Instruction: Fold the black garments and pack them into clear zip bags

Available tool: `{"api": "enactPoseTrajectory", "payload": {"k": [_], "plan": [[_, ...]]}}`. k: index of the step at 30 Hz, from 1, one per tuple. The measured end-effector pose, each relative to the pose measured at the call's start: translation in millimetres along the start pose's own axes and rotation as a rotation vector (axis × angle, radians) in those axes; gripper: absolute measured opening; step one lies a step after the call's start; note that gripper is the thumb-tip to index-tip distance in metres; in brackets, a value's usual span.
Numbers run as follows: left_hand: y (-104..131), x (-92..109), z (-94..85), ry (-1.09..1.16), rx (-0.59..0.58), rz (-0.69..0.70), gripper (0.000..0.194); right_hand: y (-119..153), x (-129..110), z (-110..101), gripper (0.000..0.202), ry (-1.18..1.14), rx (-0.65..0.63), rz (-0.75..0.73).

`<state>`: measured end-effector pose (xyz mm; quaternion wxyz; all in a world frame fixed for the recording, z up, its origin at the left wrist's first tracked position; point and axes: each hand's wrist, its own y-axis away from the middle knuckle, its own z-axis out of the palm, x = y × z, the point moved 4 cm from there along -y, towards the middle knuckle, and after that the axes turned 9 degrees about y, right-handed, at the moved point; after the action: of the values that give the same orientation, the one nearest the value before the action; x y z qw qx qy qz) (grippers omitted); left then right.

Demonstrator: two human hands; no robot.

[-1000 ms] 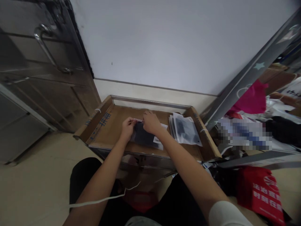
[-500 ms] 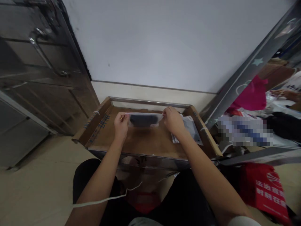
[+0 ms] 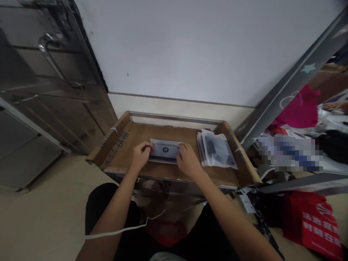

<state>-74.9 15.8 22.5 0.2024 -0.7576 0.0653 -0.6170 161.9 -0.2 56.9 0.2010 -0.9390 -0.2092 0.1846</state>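
Observation:
A frosted plastic bag with dark lettering and a round logo lies crosswise over the cardboard-lined tray; a dark strip shows along its near edge. My left hand pinches the bag's left end between thumb and fingers. At the other end, the fingers of my right hand are closed on its right edge. To the right of that hand rests a small stack of similar frosted bags, with something black visible inside the top one.
Raised cardboard walls flank the tray on both sides, tied with white ties. A metal door with a handle stands at left. At right are a cluttered table, a pink cloth and a red bag. A white cord crosses my left forearm.
The bag has come lower and nearer to me, and its printed side now shows. My right hand has moved left and down, uncovering the stack of bags.

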Motion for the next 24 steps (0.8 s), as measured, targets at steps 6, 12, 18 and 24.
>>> {"api": "enactPoseTrajectory", "payload": {"k": [6,12,18,24], "plan": [[-16,20,47.8,-0.451,-0.315,0.203,0.027,-25,-3,46,0.045,0.118,-0.157,0.140],[1,14,70.7,-0.747,-0.439,0.208,0.049,-13,-4,59,0.053,0.181,-0.195,0.128],[9,9,69.2,-0.793,-0.434,0.171,0.055,-11,-5,59,0.056,0.236,-0.237,0.108],[9,5,68.6,-0.786,-0.415,0.142,0.054,-11,-4,60,0.056,0.241,-0.253,0.118]]}}
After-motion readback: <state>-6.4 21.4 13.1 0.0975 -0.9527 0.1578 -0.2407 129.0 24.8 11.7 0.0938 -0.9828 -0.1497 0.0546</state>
